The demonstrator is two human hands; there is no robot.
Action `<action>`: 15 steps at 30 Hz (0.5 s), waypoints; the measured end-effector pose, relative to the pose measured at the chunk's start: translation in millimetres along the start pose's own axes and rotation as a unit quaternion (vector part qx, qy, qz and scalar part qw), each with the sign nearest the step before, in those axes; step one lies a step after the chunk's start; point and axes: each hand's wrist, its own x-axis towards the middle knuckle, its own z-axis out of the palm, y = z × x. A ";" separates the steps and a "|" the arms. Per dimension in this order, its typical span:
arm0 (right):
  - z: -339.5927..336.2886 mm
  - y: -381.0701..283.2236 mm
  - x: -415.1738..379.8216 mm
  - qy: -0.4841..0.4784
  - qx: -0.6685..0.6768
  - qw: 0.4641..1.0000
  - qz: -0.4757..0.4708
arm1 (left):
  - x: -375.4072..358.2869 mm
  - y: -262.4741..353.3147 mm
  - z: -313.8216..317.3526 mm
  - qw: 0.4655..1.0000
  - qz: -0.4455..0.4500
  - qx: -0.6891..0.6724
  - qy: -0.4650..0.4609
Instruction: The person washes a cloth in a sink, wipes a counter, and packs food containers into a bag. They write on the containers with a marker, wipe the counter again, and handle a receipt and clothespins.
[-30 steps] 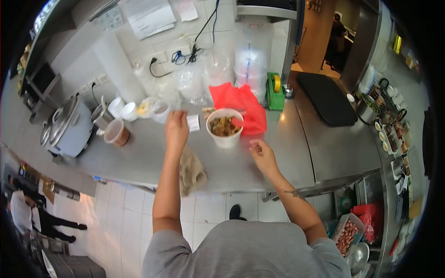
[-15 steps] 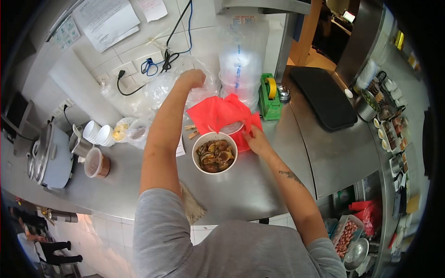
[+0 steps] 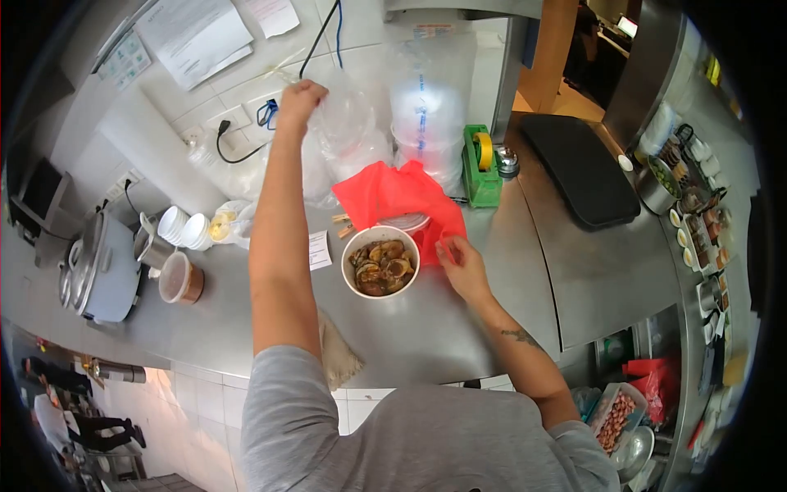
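Note:
My left hand (image 3: 302, 102) is raised near the wall, its fingers pinched on a clear plastic bag (image 3: 348, 115) from the heap at the back of the counter. My right hand (image 3: 466, 269) pinches the edge of a red plastic bag (image 3: 385, 193) spread on the counter. Just left of that hand stands a white bowl (image 3: 348, 279), uncovered, filled with clams (image 3: 382, 267) in brown sauce. Behind its rim, a clear plastic lid (image 3: 407, 222) lies on the red bag, partly hidden by the bowl.
A green tape dispenser (image 3: 484, 184) and a tall sleeve of clear containers (image 3: 426, 115) stand at the back. Right lies a black tray (image 3: 578, 172); left are white cups (image 3: 195, 232), a brown-filled tub (image 3: 180, 279) and a large cooker (image 3: 111, 271). A cloth (image 3: 338, 353) hangs at the front edge.
My left hand has moved up and left, drawing clear plastic upward from the heap. My right hand stays at the red bag's edge, a little lower and further right.

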 end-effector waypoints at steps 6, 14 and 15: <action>-34.5 4.2 -13.5 -0.152 0.032 0.979 0.129 | -91.9 89.8 -49.8 0.991 0.055 -0.112 -0.053; -15.3 -25.1 -15.8 -0.200 0.125 0.952 0.197 | -316.4 96.0 -16.8 0.915 0.194 0.306 -0.176; -10.1 -26.8 -14.1 -0.165 0.133 0.957 0.196 | -328.6 93.6 -9.2 0.918 0.184 0.307 -0.172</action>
